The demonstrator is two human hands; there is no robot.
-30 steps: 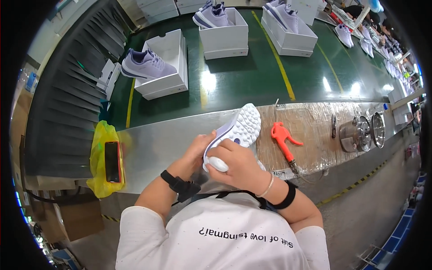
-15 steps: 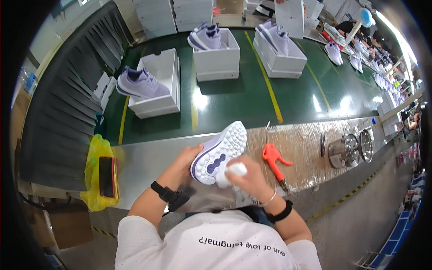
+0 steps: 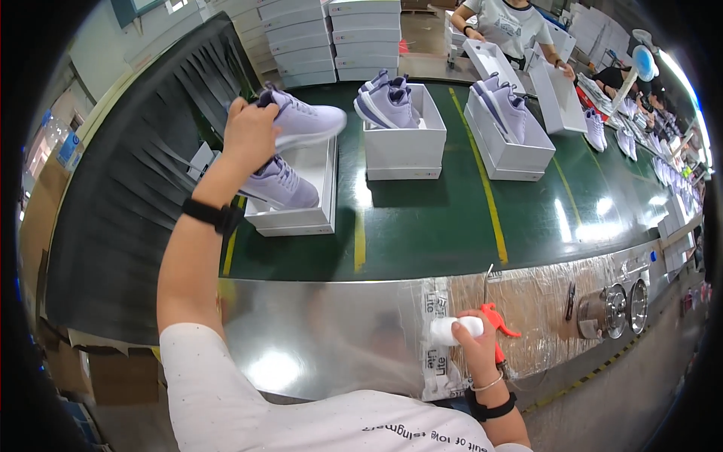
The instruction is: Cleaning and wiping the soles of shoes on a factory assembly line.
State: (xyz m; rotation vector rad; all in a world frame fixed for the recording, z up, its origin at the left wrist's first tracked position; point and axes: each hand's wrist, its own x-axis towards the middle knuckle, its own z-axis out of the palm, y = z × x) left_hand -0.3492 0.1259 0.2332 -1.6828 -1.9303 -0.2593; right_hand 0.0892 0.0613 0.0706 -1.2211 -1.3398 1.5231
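Sneaker (image 3: 315,125) in left hand (image 3: 252,134) above open white shoebox (image 3: 305,221)

Position: the sneaker is suspended over the rear part of the shoebox, sole downward, toe directed to the right. The left hand is closed on the collar and heel end, with its fingers covering part of the heel.

Appearance: the upper is pale lavender with a smooth, rounded toe. Laces of a similar light tone run over the instep. The visible collar is dark purple. The sole is thick and whitish; its tread is hidden from this angle.

Adjacent part: a second sneaker (image 3: 292,190) of matching colour lies in the shoebox, toe to the right, its heel end at the left rim. The shoebox stands on a green work surface (image 3: 422,235).

Right hand (image 3: 476,348): the fingers are wrapped around a white rounded object (image 3: 446,332), at the left border of a cardboard sheet (image 3: 538,320) on the metal bench (image 3: 324,320). A red blow gun (image 3: 498,315) lies just beside this hand; whether the two touch cannot be told
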